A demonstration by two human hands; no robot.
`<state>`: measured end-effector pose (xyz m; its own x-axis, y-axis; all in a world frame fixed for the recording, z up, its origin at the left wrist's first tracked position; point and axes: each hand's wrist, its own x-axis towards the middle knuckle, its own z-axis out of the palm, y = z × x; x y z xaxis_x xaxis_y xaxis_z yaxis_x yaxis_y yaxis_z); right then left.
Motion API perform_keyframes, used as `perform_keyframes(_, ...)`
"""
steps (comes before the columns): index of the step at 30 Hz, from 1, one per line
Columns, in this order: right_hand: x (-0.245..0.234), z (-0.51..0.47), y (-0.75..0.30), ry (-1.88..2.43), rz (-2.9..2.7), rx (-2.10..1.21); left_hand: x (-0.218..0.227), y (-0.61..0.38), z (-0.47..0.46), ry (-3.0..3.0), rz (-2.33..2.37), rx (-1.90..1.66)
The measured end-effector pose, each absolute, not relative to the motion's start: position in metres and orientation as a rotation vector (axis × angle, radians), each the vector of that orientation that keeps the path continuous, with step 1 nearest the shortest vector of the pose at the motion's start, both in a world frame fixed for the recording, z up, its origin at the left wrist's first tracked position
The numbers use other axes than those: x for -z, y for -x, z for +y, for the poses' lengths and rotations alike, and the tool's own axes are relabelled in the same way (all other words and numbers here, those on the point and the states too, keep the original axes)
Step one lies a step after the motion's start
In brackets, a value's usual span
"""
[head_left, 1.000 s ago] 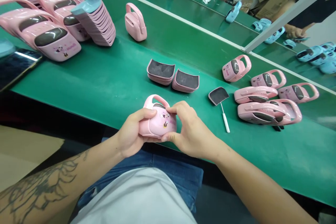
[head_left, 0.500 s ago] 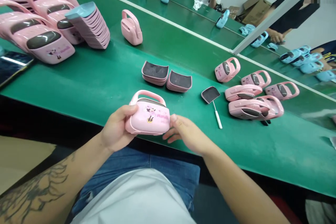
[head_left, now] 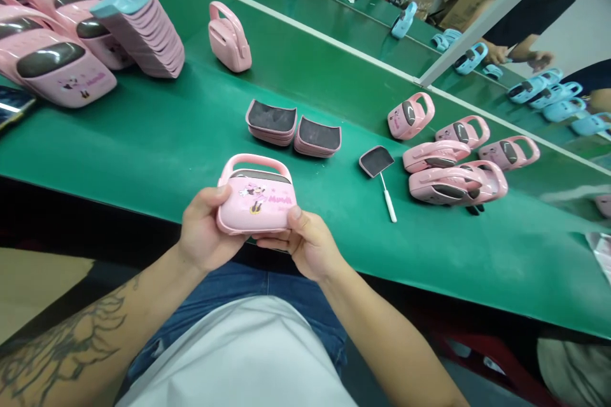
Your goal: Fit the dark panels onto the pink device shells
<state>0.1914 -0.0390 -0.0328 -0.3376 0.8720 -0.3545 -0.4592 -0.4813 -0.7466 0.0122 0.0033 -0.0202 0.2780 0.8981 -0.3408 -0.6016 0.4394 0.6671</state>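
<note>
Between my hands is a pink plastic case with a carrying handle [head_left: 258, 203], a cartoon mouse printed on its front and a dark strip along its top. My left hand [head_left: 205, 226] grips its left end, thumb on the front. At the right end, my right hand [head_left: 305, 238] holds it too, thumb on the front corner and fingers underneath. Just beyond lie two short stacks of curved pink panels with dark faces, a left stack [head_left: 271, 122] and a right stack [head_left: 317, 137]. A single such panel [head_left: 377, 161] lies by a white-handled screwdriver [head_left: 390, 205].
More pink cases [head_left: 439, 187] cluster at the right, and others [head_left: 71, 76] at the left beside a tall stack of pink panels [head_left: 143, 32]. One case [head_left: 230, 38] stands alone near the white divider strip [head_left: 305, 28]. Across it are blue cases [head_left: 470, 58] and other people's hands [head_left: 539, 58].
My right hand has closed onto the right end of the pink case, where before its fingers were looser. The view has shifted slightly. A co-worker's hands across the divider have moved.
</note>
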Motion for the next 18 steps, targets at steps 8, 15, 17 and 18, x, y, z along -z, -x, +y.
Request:
perform_keyframes(8, 0.019, -0.046, -0.184, 1.236, -1.254, -1.307, 0.029, -0.016, 0.014, -0.619, 0.821, -1.219)
perform_keyframes(15, 0.027, -0.061, -0.176, 1.384, -1.404, -1.103, 0.035, -0.033, 0.011, -0.486, 1.046, -1.375)
perform_keyframes(17, 0.029, -0.062, -0.178, 1.386, -1.399, -1.111, 0.037, -0.033, 0.007, -0.475, 1.08, -1.359)
perform_keyframes(18, 0.028, -0.062, -0.179, 1.379, -1.404, -1.117, 0.037, -0.033, 0.005, -0.473, 1.095, -1.352)
